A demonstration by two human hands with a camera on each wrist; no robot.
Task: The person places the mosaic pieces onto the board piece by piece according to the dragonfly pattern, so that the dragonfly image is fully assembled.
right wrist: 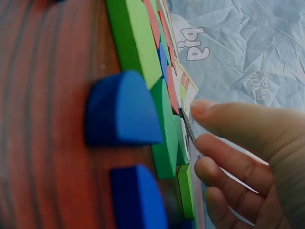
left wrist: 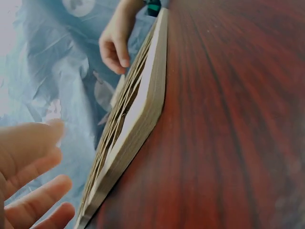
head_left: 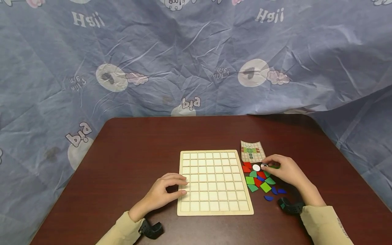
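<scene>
Apparently picks out a disc (head_left: 264,166), pinched in right grip (head_left: 286,169), toward right edge of counter (head_left: 137,143); holds left grip (head_left: 162,191) wide; wants lifting next.

Cloth (head_left: 183,44): blue-grey, wrinkled, filling the upper half of the head view and continuing down both sides. Print: white lettering (head_left: 88,19), pale circles (head_left: 261,72), pink clouds (head_left: 278,77). Table (head_left: 137,143): dark reddish-brown, far corners rounded; dull sheen (head_left: 211,228) at lower centre.

Wrinkled blue cloth (head_left: 183,54) printed with pink clouds (head_left: 278,77) hangs behind the reddish-brown table (head_left: 137,146).
</scene>
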